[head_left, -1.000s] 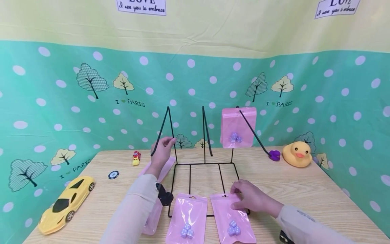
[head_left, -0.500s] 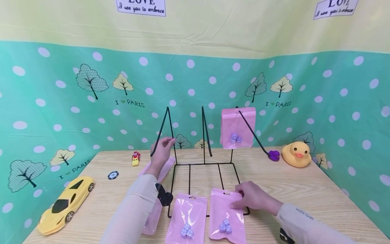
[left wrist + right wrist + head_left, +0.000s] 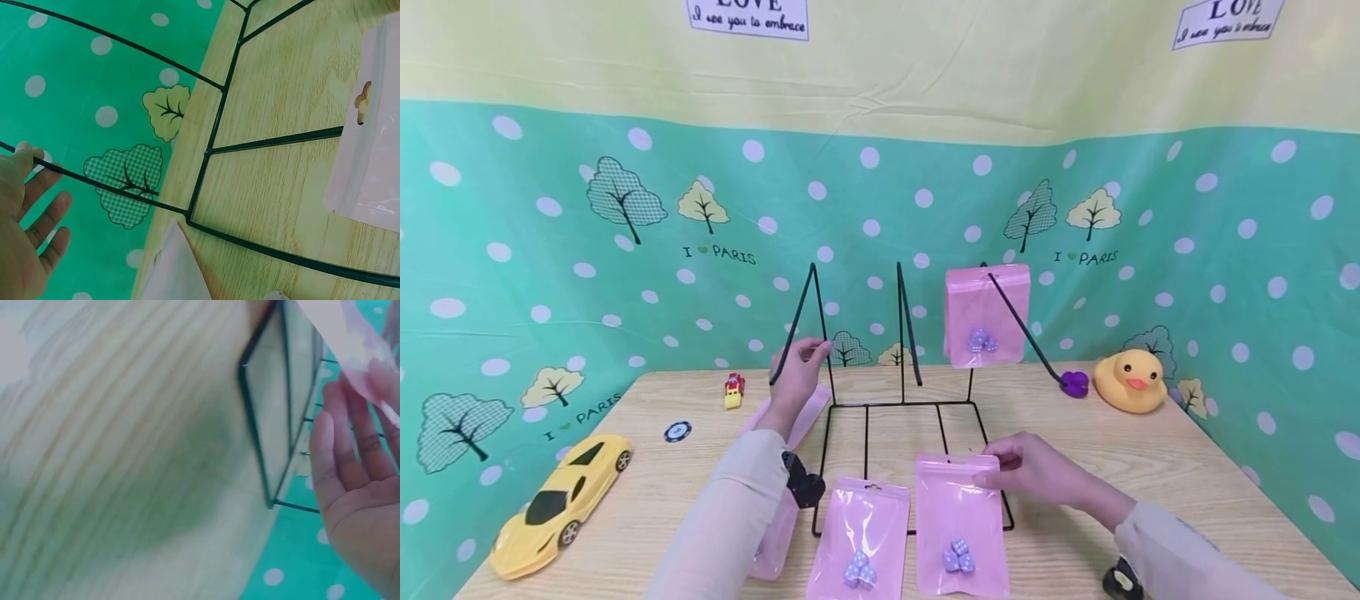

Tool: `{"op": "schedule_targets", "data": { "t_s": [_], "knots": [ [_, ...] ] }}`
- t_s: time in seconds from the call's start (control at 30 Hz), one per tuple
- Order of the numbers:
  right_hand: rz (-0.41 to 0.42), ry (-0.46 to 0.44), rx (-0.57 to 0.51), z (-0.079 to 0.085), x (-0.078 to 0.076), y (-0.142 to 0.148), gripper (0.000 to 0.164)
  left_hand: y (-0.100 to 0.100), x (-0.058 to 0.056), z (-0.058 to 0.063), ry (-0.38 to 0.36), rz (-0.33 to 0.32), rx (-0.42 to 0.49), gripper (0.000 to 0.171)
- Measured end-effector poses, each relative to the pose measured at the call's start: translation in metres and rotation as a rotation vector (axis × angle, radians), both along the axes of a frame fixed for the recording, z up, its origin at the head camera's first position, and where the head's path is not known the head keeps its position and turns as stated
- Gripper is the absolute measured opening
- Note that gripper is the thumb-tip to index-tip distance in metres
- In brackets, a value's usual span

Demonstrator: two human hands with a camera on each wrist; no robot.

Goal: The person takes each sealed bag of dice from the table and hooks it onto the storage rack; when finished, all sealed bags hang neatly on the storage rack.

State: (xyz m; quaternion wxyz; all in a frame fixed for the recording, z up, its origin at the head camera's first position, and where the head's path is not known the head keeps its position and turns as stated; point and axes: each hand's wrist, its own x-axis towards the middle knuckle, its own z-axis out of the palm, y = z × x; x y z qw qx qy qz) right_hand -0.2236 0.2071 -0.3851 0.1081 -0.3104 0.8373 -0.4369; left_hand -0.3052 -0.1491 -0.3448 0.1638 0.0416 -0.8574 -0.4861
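Observation:
My left hand [image 3: 796, 379] pinches the left upright of a black wire display rack [image 3: 903, 403] between thumb and forefinger; the left wrist view shows that hand [image 3: 28, 219] on the wire. At the front right, my right hand [image 3: 1041, 471] pinches the upper right edge of a pink zip pouch [image 3: 961, 508] with lilac dice in it. This pouch hangs upright over the rack's front bar. Another pink pouch with dice [image 3: 861, 525] lies to its left. Pink pouches [image 3: 987, 304] hang from the rack's right hook. Further pink packaging [image 3: 778, 533] lies partly hidden under my left forearm.
A yellow toy car [image 3: 567, 500], a poker chip [image 3: 678, 431] and a small red-and-yellow toy [image 3: 734, 390] are on the left of the wooden table [image 3: 1060, 429]. At right sit a rubber duck [image 3: 1131, 381] and a purple object [image 3: 1075, 384]. Two bare hooks project forward.
My right hand has lifted the pouch off the table by its top edge and raised it slightly, and the pouch now hangs straighter. The left hand has stayed on the rack.

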Motion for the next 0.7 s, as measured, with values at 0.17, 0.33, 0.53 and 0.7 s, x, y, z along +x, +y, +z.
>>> {"op": "schedule_targets", "data": {
  "t_s": [0.17, 0.33, 0.53, 0.7],
  "knots": [
    [0.005, -0.015, -0.094, 0.017, 0.010, 0.001, 0.014, 0.000, 0.000, 0.000, -0.001, -0.007, 0.001, 0.033],
    [0.008, 0.026, -0.134, 0.039, 0.023, 0.000, 0.015, 0.000, 0.000, 0.000, -0.005, -0.016, 0.003, 0.033],
    [-0.018, 0.158, -0.202, 0.057, 0.032, -0.007, 0.013, -0.001, 0.002, 0.001, -0.016, -0.030, 0.005, 0.034],
    [-0.042, 0.151, -0.330, 0.068, 0.040, -0.016, 0.010, -0.001, 0.001, 0.000, -0.008, -0.024, -0.002, 0.033]
  ]
}}
